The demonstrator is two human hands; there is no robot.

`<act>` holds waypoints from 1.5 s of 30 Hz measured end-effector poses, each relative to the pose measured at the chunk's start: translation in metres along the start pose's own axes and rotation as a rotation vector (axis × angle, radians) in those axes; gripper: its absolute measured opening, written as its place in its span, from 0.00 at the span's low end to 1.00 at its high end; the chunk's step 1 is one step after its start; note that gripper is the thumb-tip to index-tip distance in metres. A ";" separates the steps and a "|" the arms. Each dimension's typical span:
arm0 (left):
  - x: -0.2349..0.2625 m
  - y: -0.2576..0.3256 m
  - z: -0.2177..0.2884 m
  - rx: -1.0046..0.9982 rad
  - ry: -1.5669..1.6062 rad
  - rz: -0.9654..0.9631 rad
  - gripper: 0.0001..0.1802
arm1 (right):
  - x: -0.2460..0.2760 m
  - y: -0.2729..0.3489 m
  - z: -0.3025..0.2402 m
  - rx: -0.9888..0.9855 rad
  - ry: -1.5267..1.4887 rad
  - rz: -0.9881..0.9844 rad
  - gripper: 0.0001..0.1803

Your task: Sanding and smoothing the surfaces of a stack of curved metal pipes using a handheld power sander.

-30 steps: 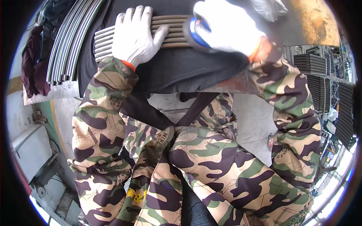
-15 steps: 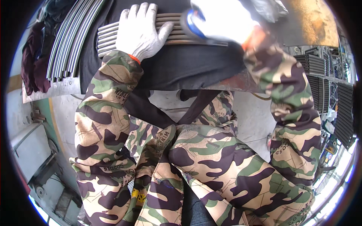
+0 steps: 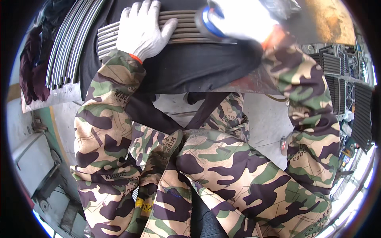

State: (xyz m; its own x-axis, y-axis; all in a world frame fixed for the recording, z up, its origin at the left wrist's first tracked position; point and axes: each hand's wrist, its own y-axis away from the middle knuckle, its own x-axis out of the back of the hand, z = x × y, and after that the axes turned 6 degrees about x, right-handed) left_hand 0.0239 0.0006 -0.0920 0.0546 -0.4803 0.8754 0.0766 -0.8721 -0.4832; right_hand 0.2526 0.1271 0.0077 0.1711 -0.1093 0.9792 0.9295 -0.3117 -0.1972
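Note:
A row of thin grey metal rods (image 3: 183, 30) lies side by side across a black cloth (image 3: 190, 65) on the table. My left hand (image 3: 142, 32), in a white knitted glove, rests flat on the rods toward their left end with the fingers spread. Farther right, my gloved right hand (image 3: 246, 22) is closed round a rounded tool with a blue rim (image 3: 211, 23), held on or just over the rods. Motion blurs this tool, and its exact kind is hidden. The rods' right ends are partly covered by that hand.
Several longer shiny rods (image 3: 68, 47) lie in a bundle on the table's left, beside dark crumpled clothing (image 3: 35, 73). Clear plastic (image 3: 285, 8) lies at the back right, near a rusty brown board (image 3: 331, 22). Racks of dark bars (image 3: 362, 115) stand farther right.
My right hand and the blue-rimmed tool have shifted a little to the right along the rods. My left hand keeps its place on them. The whole view has moved slightly.

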 end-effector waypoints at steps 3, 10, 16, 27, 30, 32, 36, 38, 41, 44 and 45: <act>-0.004 0.004 -0.004 -0.009 -0.022 -0.005 0.36 | -0.001 0.004 -0.006 0.039 -0.009 0.011 0.14; -0.011 -0.004 -0.010 0.009 0.073 -0.049 0.36 | -0.004 0.005 0.013 0.032 0.028 0.070 0.14; -0.011 -0.007 -0.012 -0.040 0.072 0.021 0.34 | 0.005 0.016 0.010 -0.018 -0.016 -0.046 0.15; -0.013 -0.006 -0.019 -0.057 0.060 0.002 0.33 | 0.000 0.009 0.012 0.015 -0.001 -0.005 0.16; -0.013 -0.004 -0.020 -0.070 0.058 0.049 0.32 | 0.010 0.013 -0.003 0.058 -0.056 -0.059 0.15; -0.014 -0.007 -0.020 -0.112 0.029 0.073 0.32 | 0.011 0.009 0.001 -0.017 -0.063 -0.065 0.15; -0.007 -0.001 -0.012 -0.073 0.064 -0.002 0.32 | 0.001 0.006 0.008 0.024 -0.056 -0.017 0.15; -0.004 0.000 -0.009 -0.081 0.074 0.014 0.32 | -0.008 0.006 0.010 0.095 -0.029 0.034 0.15; -0.002 -0.001 -0.008 -0.029 0.060 -0.124 0.34 | -0.019 -0.011 0.030 0.027 0.013 0.046 0.16; -0.001 0.005 -0.008 -0.018 0.043 -0.127 0.34 | -0.012 -0.010 0.020 -0.023 -0.046 -0.008 0.16; -0.001 0.006 -0.007 -0.025 0.046 -0.097 0.33 | -0.012 -0.009 0.018 0.022 -0.063 -0.037 0.16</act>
State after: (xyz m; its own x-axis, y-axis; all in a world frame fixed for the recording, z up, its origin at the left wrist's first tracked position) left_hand 0.0175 -0.0049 -0.0959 0.0025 -0.3968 0.9179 0.0547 -0.9165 -0.3963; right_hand 0.2477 0.1479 -0.0017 0.1555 -0.0385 0.9871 0.9424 -0.2937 -0.1599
